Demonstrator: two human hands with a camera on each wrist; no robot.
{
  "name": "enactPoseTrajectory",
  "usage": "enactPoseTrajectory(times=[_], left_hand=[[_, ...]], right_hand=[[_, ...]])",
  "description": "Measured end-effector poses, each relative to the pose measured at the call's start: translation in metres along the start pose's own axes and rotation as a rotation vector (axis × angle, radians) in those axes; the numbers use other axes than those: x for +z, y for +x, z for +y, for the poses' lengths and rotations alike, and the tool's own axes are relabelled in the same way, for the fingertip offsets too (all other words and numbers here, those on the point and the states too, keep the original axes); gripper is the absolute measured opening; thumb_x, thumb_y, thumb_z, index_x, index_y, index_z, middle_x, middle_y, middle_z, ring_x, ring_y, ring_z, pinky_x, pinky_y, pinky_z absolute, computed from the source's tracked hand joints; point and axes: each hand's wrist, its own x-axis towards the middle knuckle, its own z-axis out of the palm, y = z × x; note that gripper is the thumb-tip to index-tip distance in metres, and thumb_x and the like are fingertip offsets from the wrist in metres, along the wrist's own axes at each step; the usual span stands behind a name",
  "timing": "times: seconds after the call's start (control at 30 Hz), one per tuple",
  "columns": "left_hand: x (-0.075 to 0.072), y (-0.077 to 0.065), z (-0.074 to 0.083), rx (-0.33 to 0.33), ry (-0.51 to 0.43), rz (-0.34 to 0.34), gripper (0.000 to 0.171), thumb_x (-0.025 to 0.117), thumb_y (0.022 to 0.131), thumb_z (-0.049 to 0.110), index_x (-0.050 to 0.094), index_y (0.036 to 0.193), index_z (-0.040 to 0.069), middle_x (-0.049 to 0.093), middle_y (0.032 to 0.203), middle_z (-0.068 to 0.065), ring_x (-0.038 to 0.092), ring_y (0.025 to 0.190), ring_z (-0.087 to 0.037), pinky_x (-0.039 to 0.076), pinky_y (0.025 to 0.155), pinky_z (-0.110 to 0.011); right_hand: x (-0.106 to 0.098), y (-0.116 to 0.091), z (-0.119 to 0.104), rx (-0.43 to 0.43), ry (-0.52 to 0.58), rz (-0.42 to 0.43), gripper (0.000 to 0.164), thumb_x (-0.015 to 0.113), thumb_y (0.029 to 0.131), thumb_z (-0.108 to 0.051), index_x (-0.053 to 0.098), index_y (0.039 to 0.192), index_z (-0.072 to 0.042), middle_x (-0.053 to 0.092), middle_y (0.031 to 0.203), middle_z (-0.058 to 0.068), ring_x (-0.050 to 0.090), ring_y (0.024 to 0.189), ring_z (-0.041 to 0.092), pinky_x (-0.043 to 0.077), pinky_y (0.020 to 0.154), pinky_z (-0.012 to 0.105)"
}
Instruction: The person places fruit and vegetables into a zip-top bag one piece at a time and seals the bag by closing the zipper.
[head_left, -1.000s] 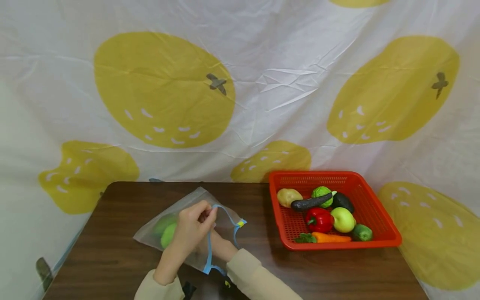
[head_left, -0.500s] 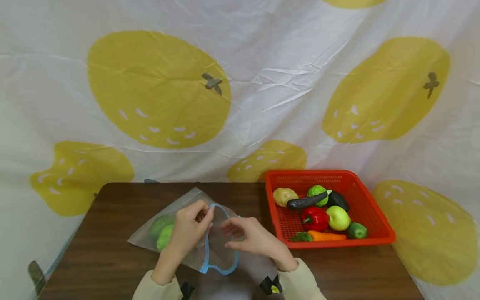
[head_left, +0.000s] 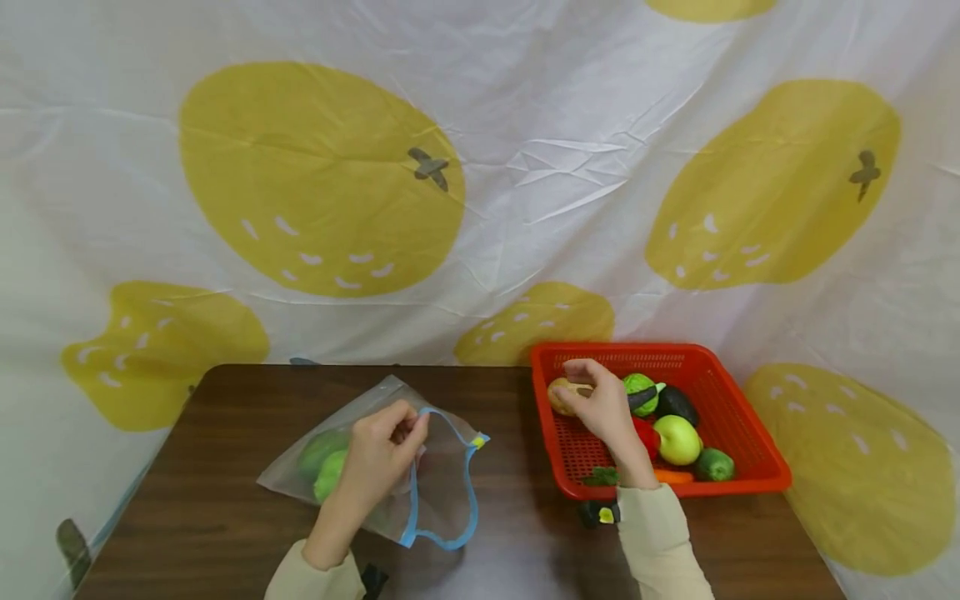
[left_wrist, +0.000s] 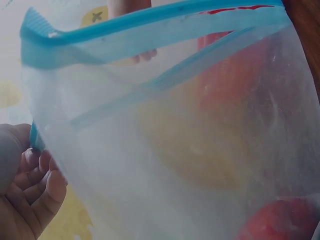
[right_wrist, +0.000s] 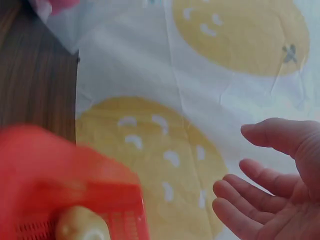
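Note:
My left hand (head_left: 378, 454) pinches the blue rim of a clear zip bag (head_left: 378, 407), whose mouth gapes toward the right. Inside the bag lie green produce pieces (head_left: 330, 477), partly covered by the hand, and a red item (left_wrist: 280, 220) that shows in the left wrist view. Over the left part of a red basket (head_left: 558, 475) hovers my right hand (head_left: 606, 410), its fingers spread and holding nothing. Nearest to it are a potato (head_left: 557, 398), a long dark eggplant (head_left: 642, 397) and a red bell pepper (head_left: 647, 437), all partly hidden by that hand.
The basket also holds a yellow-green apple (head_left: 678, 440), a cabbage (head_left: 637, 383), a dark oval piece (head_left: 677, 405), a green piece (head_left: 714, 465) and a carrot (head_left: 673, 477). Behind the brown table (head_left: 225, 467) hangs a patterned cloth (head_left: 495, 233).
My right hand has come out of the bag and moved right, to above the basket. My left hand has kept its hold on the bag's rim.

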Motion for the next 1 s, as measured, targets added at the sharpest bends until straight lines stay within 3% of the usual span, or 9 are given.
enactPoseTrajectory(times=[0.2,0.5,0.83,1.0], left_hand=[[-0.001,0.002,0.000,-0.008,-0.006,-0.001,0.026,0.066,0.074,-0.008,0.048,0.065,0.009,0.047,0.057,0.004,0.042,0.049,-0.001,0.036,0.044,-0.012],[-0.001,0.002,-0.001,0.001,0.001,0.003,0.026,0.065,0.074,-0.008,0.048,0.065,0.009,0.046,0.057,0.005,0.041,0.050,-0.001,0.035,0.044,-0.012],[-0.002,0.002,-0.003,0.001,0.004,0.001,0.027,0.065,0.074,-0.008,0.047,0.065,0.010,0.045,0.057,0.006,0.041,0.050,-0.001,0.035,0.044,-0.012],[-0.003,0.002,-0.003,0.001,0.004,-0.004,0.027,0.065,0.074,-0.008,0.048,0.065,0.010,0.045,0.057,0.006,0.041,0.050,0.000,0.035,0.044,-0.012]], right_hand=[[-0.013,0.021,0.013,0.044,-0.154,0.024,0.035,0.070,0.082,-0.008,0.059,0.112,0.005,0.062,0.107,0.025,0.060,0.099,0.037,0.049,0.083,0.048],[-0.013,0.047,0.044,0.161,-0.309,-0.155,0.041,0.067,0.085,-0.011,0.054,0.118,0.009,0.056,0.117,0.028,0.053,0.107,0.042,0.045,0.087,0.050],[0.001,0.060,0.084,0.153,-0.426,-0.264,0.051,0.073,0.077,-0.014,0.053,0.116,0.012,0.058,0.110,0.029,0.055,0.100,0.041,0.045,0.086,0.049],[0.008,0.061,0.099,0.151,-0.463,-0.280,0.052,0.074,0.073,-0.013,0.055,0.115,0.012,0.060,0.107,0.027,0.057,0.096,0.039,0.045,0.084,0.048]])
